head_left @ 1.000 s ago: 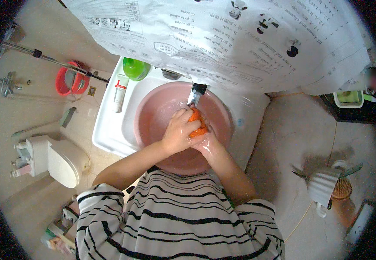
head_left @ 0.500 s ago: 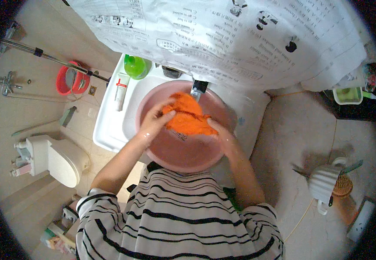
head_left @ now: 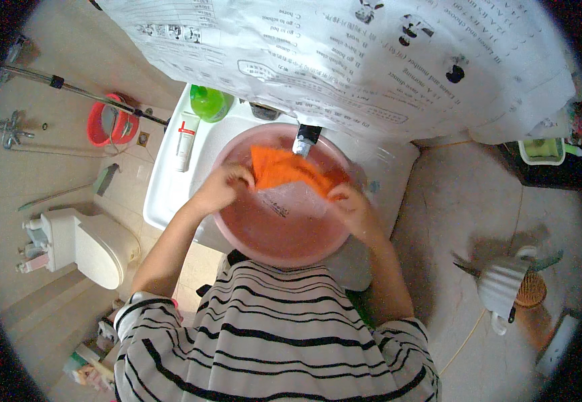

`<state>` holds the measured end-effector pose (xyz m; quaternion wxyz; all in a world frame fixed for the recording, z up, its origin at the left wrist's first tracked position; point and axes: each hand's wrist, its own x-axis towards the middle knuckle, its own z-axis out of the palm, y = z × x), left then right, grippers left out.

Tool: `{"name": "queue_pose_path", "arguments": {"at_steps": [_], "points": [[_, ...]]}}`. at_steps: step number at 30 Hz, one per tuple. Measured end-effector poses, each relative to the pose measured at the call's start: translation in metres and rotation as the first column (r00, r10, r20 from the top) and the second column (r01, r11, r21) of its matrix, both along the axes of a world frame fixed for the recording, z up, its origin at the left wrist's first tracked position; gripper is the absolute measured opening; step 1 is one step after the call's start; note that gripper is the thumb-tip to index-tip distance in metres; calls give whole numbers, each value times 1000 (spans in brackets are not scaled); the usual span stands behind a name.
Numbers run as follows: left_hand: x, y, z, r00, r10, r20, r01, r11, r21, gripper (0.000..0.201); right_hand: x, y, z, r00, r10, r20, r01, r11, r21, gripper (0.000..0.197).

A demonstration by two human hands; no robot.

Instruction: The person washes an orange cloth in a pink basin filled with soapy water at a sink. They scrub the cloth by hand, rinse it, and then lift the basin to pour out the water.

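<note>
An orange cloth (head_left: 284, 167) is stretched between my two hands above a pink basin (head_left: 287, 251). My left hand (head_left: 222, 187) pinches its left end near the basin's left rim. At the right rim, my right hand (head_left: 353, 206) grips the other end, with the fingers curled in. The cloth sags a little toward the right, and its lower edge bows upward in the middle. Just behind it stands the faucet (head_left: 306, 139), partly covered by paper. Dark printing shows on the bottom of the basin, which rests in a white sink (head_left: 160, 201).
A green bottle (head_left: 208, 104) and a white tube (head_left: 185, 142) stand on the sink's left ledge. Large printed paper sheets (head_left: 371, 60) cover the far side. A toilet (head_left: 100, 254) and red bucket (head_left: 113, 120) are at left; a white striped holder (head_left: 502, 281) is at right.
The bunched cloth has been spread out into a band. My hands have moved apart, each now closed on one end of it.
</note>
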<state>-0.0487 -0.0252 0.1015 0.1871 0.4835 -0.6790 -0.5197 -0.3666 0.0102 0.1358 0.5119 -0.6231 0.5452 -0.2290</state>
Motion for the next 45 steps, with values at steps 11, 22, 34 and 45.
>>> {"name": "queue_pose_path", "arguments": {"at_steps": [11, 22, 34, 45], "points": [[-100, 4, -74, 576, -18, 817, 122, 990, -65, 46, 26, -25, -171, 988, -142, 65, 129, 977, 170, 35], [-131, -9, -198, 424, 847, 321, -905, 382, 187, 40, 67, -39, -280, 707, -707, 16, 487, 503, 714, 28], [-130, 10, -11, 939, 34, 343, 49, 972, -230, 38, 92, -17, -115, 327, -868, 373, 183, 446, 876, 32], [-47, 0, 5, 1000, -7, -1, 7, 999, 53, 52, 49, -5, -28, 923, -361, 134, 333, 923, 194, 41]]}}
